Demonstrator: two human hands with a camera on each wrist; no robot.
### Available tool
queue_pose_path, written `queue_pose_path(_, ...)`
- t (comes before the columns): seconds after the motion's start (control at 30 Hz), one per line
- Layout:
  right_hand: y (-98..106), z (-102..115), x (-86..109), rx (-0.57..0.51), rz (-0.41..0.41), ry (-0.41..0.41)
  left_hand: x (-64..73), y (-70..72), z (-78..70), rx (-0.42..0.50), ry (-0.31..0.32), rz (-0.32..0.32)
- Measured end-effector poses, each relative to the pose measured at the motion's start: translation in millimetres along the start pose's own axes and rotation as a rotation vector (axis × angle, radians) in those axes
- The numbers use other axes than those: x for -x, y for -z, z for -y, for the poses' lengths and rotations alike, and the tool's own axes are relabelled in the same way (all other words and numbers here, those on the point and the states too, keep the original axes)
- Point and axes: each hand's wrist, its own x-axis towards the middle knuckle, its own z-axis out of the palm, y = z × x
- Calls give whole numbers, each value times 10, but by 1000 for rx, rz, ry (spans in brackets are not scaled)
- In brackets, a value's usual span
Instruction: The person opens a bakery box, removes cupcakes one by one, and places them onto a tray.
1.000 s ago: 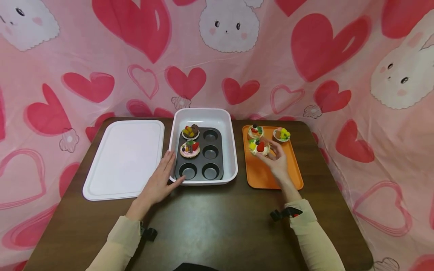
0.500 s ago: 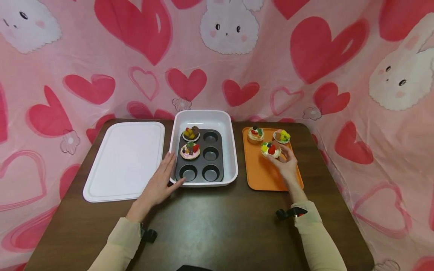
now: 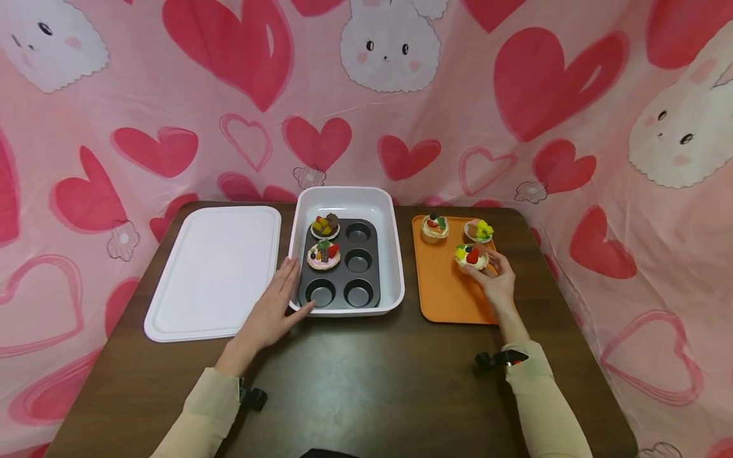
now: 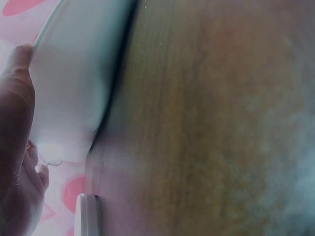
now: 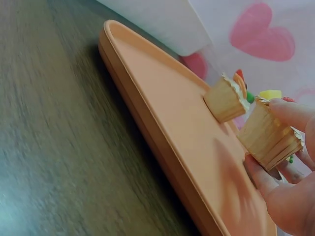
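My right hand [image 3: 497,277] grips a cupcake [image 3: 472,256] with white cream, a strawberry and yellow topping above the right part of an orange tray [image 3: 443,289]. In the right wrist view, thumb and fingers hold the pale wrapper of that cupcake [image 5: 269,135], tilted; whether its base touches the tray cannot be told. My left hand [image 3: 268,313] rests with straight fingers along the near-left corner of a white deep bin [image 3: 394,267]. Inside the bin lies a dark muffin tin [image 3: 340,276] with a chocolate-and-fruit cupcake [image 3: 325,226] and a pink-cream cupcake [image 3: 323,254] in its left column.
On the tray's far side stand a berry-topped cupcake [image 3: 434,228] and a yellow-flowered cupcake [image 3: 478,230]. A flat white lid or board [image 3: 214,273] lies left of the bin. A pink heart-patterned cloth [image 3: 401,114] hangs behind the brown table [image 3: 366,381].
My right hand has shifted to the right across the orange tray with the cupcake, away from the berry-topped one and closer to the yellow-flowered one. The left hand stays at the bin.
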Motion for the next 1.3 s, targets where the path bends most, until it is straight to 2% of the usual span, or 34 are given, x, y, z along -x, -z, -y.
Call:
queue_pose_path(0.2,42,-32,-38,-22,-29,-3,8,-4,-3,3,0,3)
queue_pose_path(0.57,107,-85,-87,21,-43,-76,4,5,-6,4,7,3)
queue_pose_path(0.97,121,-90,-100,98,-53,-78,11,-1,-5,6,8,2)
queue_pose_path(1.13,125,-90,-113,79,-25,-60,13,6,-7,10,7,0)
queue_pose_path(1.3,124,-86,-100,112,8,-32,9,8,-6,10,5,1)
